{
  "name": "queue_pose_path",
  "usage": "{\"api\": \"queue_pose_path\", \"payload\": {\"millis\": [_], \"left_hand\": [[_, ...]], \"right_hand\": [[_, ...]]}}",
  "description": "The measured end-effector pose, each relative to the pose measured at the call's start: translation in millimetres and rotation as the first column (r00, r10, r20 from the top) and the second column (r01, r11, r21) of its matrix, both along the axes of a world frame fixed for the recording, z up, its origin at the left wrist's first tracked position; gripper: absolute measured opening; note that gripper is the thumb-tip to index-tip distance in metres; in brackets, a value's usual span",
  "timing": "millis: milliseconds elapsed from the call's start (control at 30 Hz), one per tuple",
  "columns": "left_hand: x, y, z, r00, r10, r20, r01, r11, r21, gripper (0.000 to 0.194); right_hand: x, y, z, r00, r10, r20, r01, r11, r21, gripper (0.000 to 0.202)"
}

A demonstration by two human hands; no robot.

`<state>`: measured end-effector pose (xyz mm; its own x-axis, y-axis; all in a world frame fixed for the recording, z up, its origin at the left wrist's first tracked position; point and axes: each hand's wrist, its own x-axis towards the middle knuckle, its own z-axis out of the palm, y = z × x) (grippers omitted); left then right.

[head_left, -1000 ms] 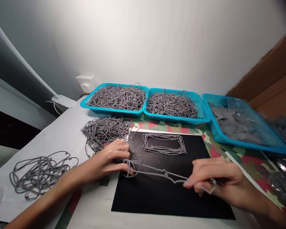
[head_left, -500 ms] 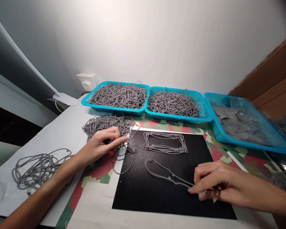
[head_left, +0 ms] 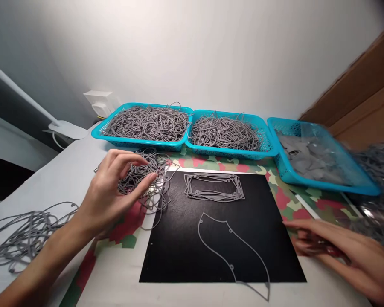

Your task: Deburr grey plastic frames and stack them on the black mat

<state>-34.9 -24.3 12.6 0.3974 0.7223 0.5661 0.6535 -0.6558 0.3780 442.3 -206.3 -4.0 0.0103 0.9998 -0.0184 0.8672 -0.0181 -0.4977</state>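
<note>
Mark one thin grey gasket-like loop [head_left: 231, 267]: single, untangled, flat on the black mat [head_left: 176, 247], small eyelets along the outline, pointed near end past the mat edge onto white paper [head_left: 121, 268]. Clear of both hands. Farther back on the same mat, apart from the loop: stacked rectangular grey frames [head_left: 196, 193], flat and overlapping, exact count unclear.

See left hand [head_left: 105, 192] raised in front of the tangled pile [head_left: 153, 162], with thumb and index spread well apart, nothing visible between. Cannot confirm contact with the pile. See right hand [head_left: 345, 247] just beside the mat's right edge, motion-blurred, with index stretched forward and the rest curled. Small reddish item [head_left: 332, 250] near the palm, too smeared to name; cannot tell if gripped.

Progress, judging by layout: partway. Done: one loop separated, frames stacked. Left: tangled pile, plus a looser tangle [head_left: 22, 234] at far left, both unsorted. Along the back: left blue basket [head_left: 141, 140] and middle blue basket [head_left: 230, 152], both heaped with grey strands; right blue basket [head_left: 326, 184] with flat grey pieces [head_left: 307, 155].
</note>
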Motion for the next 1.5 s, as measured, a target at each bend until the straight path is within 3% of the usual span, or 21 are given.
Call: {"api": "queue_pose_path", "payload": {"millis": [67,133,200,333,433,567,733,933,1100,1233,1400,1500], "left_hand": [[18.6,-8.7,3.9,0.978,-0.208,-0.017,0.207,0.976,-0.073,0.007],[42.3,-18.0,2.5,0.902,-0.427,-0.067,0.408,0.893,-0.191,0.008],[67.9,-25.7,-3.6,0.814,-0.565,-0.134,0.528,0.816,-0.235,0.007],[108.8,-29.7,-18.4,0.722,-0.648,-0.242,0.604,0.762,-0.234,0.018],[121.2,-25.4,-25.1,0.697,-0.675,-0.242,0.633,0.737,-0.236,0.011],[120.0,-24.1,-32.1,0.69,-0.687,-0.228,0.621,0.724,-0.301,0.012],[107.7,-28.9,-30.0,0.723,-0.668,-0.176,0.565,0.719,-0.404,0.017],[82.4,-21.7,-11.4,0.83,-0.554,-0.07,0.449,0.736,-0.507,0.011],[66.4,-17.5,-20.1,0.789,-0.613,-0.035,0.52,0.697,-0.494,0.028],[64.5,-15.9,-21.6,0.818,-0.576,0.002,0.507,0.719,-0.475,0.027],[66.8,-6.7,-12.2,0.884,-0.457,0.104,0.449,0.764,-0.463,0.023],[67.5,0.7,-10.4,0.922,-0.345,0.176,0.384,0.756,-0.531,0.026]], "right_hand": [[-10.9,-8.9,-0.2,0.999,-0.011,0.03,0.013,0.999,-0.037,0.024],[-32.5,-16.5,0.5,1.0,-0.012,0.021,0.013,0.999,-0.037,0.026],[-56.6,-23.2,0.0,0.999,0.047,-0.024,-0.048,0.997,-0.056,0.025],[-88.7,-35.6,-7.0,0.997,0.035,-0.069,-0.034,0.999,0.013,0.025],[-100.0,-45.1,-15.2,0.999,0.004,-0.048,-0.001,0.999,0.052,0.031],[-112.6,-49.7,-22.1,1.0,-0.018,0.002,0.018,0.994,0.112,0.032],[-120.5,-37.3,-14.9,1.0,-0.007,0.009,0.005,0.983,0.185,0.023],[-119.3,-26.6,-6.5,0.995,0.079,-0.063,-0.078,0.997,0.024,0.015],[-120.8,-21.7,-5.8,0.99,0.058,-0.127,-0.063,0.998,-0.032,0.016],[-118.1,-14.1,-3.0,0.973,0.002,-0.232,-0.026,0.995,-0.101,0.011],[-107.6,19.8,3.7,0.951,-0.075,-0.301,0.069,0.997,-0.03,0.017],[-102.3,54.6,10.4,0.952,-0.04,-0.302,0.038,0.999,-0.013,0.028]]}}
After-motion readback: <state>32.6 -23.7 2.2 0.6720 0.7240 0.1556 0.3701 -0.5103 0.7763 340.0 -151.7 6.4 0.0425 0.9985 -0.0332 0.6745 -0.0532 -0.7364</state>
